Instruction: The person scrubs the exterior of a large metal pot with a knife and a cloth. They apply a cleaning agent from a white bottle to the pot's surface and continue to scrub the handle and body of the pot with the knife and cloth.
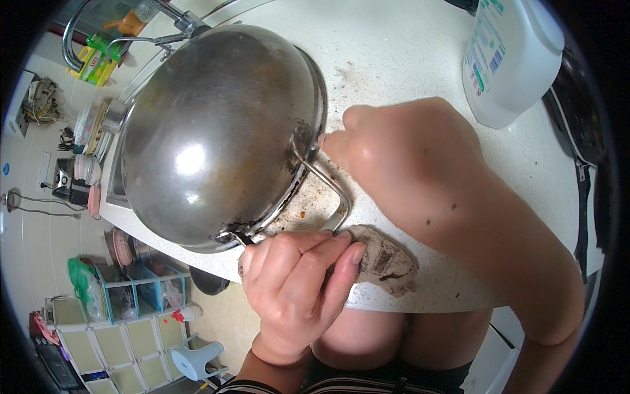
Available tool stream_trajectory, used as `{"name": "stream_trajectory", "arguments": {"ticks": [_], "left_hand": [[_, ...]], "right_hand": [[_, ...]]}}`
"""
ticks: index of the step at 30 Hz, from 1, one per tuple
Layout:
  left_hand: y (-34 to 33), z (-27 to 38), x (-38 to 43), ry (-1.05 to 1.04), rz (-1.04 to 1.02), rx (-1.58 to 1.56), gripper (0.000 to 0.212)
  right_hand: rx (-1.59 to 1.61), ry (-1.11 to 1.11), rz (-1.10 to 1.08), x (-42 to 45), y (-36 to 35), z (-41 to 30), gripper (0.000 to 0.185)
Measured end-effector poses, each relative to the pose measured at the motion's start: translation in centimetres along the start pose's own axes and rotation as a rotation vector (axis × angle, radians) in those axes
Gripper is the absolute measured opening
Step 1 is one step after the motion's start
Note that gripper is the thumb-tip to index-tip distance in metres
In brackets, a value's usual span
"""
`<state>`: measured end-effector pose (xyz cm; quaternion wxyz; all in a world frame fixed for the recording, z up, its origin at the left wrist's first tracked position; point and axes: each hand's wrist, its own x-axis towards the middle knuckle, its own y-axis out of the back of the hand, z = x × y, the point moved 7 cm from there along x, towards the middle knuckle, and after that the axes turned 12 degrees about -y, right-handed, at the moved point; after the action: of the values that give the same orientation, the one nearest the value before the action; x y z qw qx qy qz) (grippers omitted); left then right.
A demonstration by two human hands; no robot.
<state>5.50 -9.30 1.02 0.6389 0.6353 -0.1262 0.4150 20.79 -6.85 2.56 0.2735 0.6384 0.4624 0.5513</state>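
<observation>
A metal wok (221,113) lies upside down on the white speckled countertop (393,54), with brown and black residue around its handle joints. My left hand (300,290) grips the bent metal wok handle (332,184) at its near side. A soiled grey-brown cloth (381,256) sits beneath and beside those fingers. My right hand (413,152) is curled, its fingertips at the wok's rim close to the handle's far joint. Whether anything small is pinched there is hidden by the fingers.
A white plastic bottle (512,64) with a printed label stands at the right. Behind the wok are a chrome faucet (189,24) and a sink edge (115,182). Brown crumbs (302,214) dot the counter. A light-blue stool (197,359) stands on the floor.
</observation>
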Motion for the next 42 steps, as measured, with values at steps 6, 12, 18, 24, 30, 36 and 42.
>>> {"name": "stream_trajectory", "arguments": {"ticks": [6,12,18,24,30,36,42], "left_hand": [[-0.1,0.0,0.1,-0.002,0.001,-0.004,0.020],[0.0,0.1,0.1,0.003,-0.005,-0.002,0.019],[-0.2,-0.1,-0.1,0.013,0.000,-0.008,0.018],[0.1,0.5,0.5,0.098,-0.035,-0.016,0.012],[-0.1,0.0,0.0,0.013,0.005,0.001,0.019],[-0.1,0.0,0.0,0.007,0.004,-0.003,0.019],[-0.1,0.2,0.0,0.003,0.008,-0.004,0.019]], "right_hand": [[-0.103,-0.083,-0.071,0.6,-0.5,0.4,0.019],[-0.108,-0.072,-0.037,0.5,-0.4,0.4,0.018],[-0.007,-0.004,0.025,0.1,0.0,0.0,0.017],[-0.086,-0.065,-0.028,0.3,-0.2,-0.2,0.016],[-0.065,-0.048,-0.029,0.2,-0.3,-0.6,0.016],[-0.032,-0.087,-0.071,0.4,-0.2,-0.2,0.013],[0.044,-0.103,-0.079,0.1,-0.3,-0.5,0.008]]}}
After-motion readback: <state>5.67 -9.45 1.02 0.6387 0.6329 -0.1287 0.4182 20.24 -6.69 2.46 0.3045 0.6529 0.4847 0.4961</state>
